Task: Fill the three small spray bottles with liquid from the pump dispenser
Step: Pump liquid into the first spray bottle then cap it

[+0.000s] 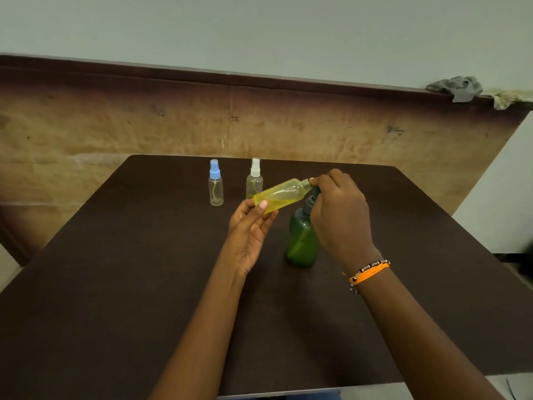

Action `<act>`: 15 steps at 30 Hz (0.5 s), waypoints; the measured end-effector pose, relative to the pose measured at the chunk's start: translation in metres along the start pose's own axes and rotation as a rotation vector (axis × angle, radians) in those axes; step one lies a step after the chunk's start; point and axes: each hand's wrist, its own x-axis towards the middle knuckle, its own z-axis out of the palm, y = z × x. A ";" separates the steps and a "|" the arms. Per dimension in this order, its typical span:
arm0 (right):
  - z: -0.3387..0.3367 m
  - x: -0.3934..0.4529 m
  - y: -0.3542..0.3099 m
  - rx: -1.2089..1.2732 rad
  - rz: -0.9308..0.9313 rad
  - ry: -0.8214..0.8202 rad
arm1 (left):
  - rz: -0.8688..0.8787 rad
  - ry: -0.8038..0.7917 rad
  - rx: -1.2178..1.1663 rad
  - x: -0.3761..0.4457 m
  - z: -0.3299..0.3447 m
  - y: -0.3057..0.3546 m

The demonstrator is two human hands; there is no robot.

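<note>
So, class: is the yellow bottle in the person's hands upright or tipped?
Tipped. The yellow bottle lies nearly on its side in the left hand, its uncapped neck raised towards the right hand at the pump.

Dark brown table [115,284], worn wooden panel [144,125], pale green wall [259,30].

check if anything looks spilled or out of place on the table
No spill shows on the table. The yellow bottle is uncapped and tilted almost flat in the left hand, its neck at the green pump dispenser under the right hand. That fits filling.
</note>
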 end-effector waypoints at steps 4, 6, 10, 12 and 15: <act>0.016 -0.018 0.004 0.032 0.002 0.139 | 0.003 -0.011 0.000 0.002 -0.003 0.001; 0.021 -0.018 0.005 0.048 -0.006 0.140 | 0.009 -0.008 -0.012 0.003 -0.004 0.002; 0.012 -0.007 0.005 0.021 -0.031 0.065 | 0.013 -0.008 -0.005 0.002 -0.003 0.002; 0.007 -0.004 0.003 -0.012 -0.044 0.044 | 0.011 -0.001 0.007 0.001 -0.002 0.002; 0.011 -0.008 0.000 -0.028 -0.024 0.090 | 0.009 0.008 0.006 0.003 -0.002 0.002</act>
